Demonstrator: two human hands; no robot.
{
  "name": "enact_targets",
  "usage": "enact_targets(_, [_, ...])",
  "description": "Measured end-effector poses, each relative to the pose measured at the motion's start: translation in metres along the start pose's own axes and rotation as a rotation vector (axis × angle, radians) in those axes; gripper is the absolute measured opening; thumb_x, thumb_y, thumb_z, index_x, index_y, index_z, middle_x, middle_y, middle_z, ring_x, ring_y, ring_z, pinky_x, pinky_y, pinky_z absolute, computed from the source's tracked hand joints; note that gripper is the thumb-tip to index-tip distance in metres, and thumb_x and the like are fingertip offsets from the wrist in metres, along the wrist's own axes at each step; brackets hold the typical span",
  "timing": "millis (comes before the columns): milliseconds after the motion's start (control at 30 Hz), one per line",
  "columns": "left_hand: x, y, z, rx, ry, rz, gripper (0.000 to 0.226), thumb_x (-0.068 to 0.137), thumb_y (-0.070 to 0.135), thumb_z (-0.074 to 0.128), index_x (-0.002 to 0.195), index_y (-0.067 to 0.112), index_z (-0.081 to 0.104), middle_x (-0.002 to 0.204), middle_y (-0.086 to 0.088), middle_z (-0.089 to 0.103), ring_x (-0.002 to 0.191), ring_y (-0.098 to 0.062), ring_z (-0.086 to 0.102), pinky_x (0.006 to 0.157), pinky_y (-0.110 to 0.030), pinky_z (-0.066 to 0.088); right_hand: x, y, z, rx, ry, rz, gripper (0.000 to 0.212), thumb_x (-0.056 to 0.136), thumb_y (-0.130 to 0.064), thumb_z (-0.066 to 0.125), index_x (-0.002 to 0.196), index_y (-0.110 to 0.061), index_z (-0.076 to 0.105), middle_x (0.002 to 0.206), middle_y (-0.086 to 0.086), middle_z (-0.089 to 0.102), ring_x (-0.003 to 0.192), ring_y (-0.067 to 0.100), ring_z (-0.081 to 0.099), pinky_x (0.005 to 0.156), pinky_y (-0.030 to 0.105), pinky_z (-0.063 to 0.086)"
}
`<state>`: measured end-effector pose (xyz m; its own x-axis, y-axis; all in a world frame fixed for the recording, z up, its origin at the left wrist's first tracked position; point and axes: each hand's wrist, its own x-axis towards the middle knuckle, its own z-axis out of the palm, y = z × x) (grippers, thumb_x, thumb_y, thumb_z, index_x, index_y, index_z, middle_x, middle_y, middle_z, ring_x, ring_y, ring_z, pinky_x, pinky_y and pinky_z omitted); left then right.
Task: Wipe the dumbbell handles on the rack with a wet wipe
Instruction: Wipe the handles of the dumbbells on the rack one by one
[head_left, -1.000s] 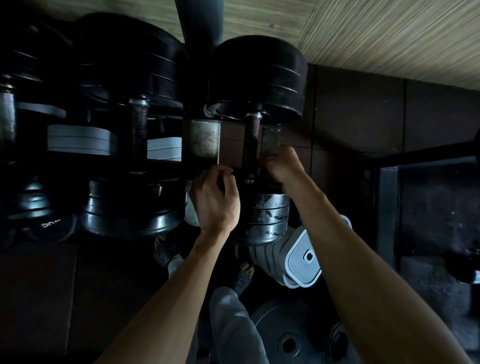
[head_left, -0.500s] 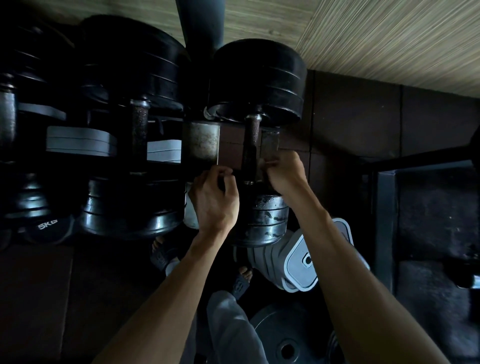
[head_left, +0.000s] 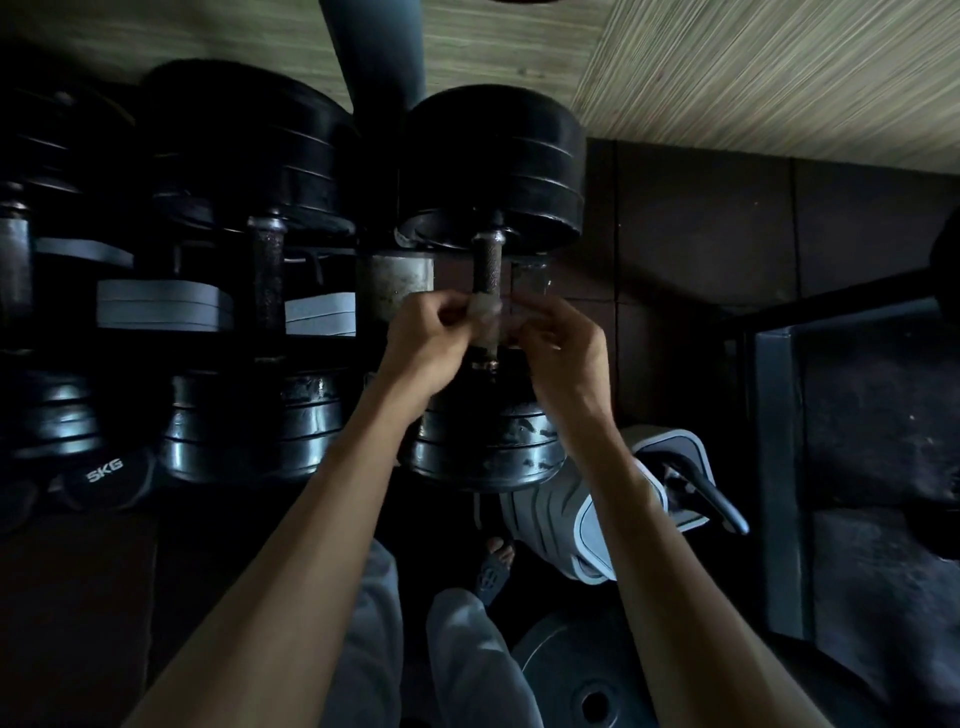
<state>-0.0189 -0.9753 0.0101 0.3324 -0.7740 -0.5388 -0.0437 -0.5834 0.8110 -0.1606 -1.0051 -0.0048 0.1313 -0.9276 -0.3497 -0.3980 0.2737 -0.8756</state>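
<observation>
The pale, translucent wet wipe (head_left: 484, 322) is wrapped around the near part of the dark knurled steel handle (head_left: 487, 283) of the right-most black-plated dumbbell (head_left: 491, 171) on the dark rack (head_left: 322, 343). The left hand (head_left: 423, 340) and right hand (head_left: 558, 343) each pinch 1 end of it with fingers curled. Risks: the thin wipe could tear on the knurling or slip from a pinch (its right end is barely visible), leaving the far part of the handle unwiped.

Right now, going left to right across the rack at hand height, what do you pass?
Dumbbell handle at the edge → second dumbbell handle → left hand → wet wipe round the handle → right hand.
</observation>
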Motion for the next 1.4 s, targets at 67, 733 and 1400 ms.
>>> enact_targets(67, [0.016, -0.008, 0.002, 0.098, 0.165, -0.012, 0.021, 0.088, 0.025, 0.073, 0.103, 0.01, 0.074, 0.097, -0.003, 0.075, 0.091, -0.017, 0.07, 0.081, -0.028, 0.054, -0.014, 0.006, 0.007, -0.141, 0.143, -0.096, 0.012, 0.094, -0.018, 0.062, 0.098, -0.018, 0.074, 0.084, -0.006, 0.073, 0.079, 0.011, 0.068, 0.07, 0.023, 0.05])
enact_targets(733, [0.065, -0.007, 0.017, 0.195, 0.285, 0.066, 0.021, 0.093, 0.007, 0.056, 0.105, 0.0, 0.072, 0.102, -0.017, 0.074, 0.088, -0.02, 0.069, 0.084, -0.025, 0.054, -0.023, 0.021, 0.02, -0.24, 0.303, -0.214, 0.024, 0.093, -0.017, 0.049, 0.079, -0.01, 0.067, 0.075, 0.001, 0.068, 0.075, 0.022, 0.061, 0.07, 0.036, 0.046])
enact_targets(1400, [0.051, -0.006, 0.009, 0.29, 0.268, 0.223, 0.021, 0.094, 0.012, 0.061, 0.106, 0.001, 0.074, 0.092, -0.012, 0.076, 0.084, -0.02, 0.073, 0.078, -0.018, 0.053, -0.024, 0.018, 0.02, -0.252, 0.301, -0.193, 0.025, 0.091, -0.017, 0.047, 0.076, -0.009, 0.065, 0.072, 0.001, 0.067, 0.072, 0.021, 0.058, 0.067, 0.035, 0.044])
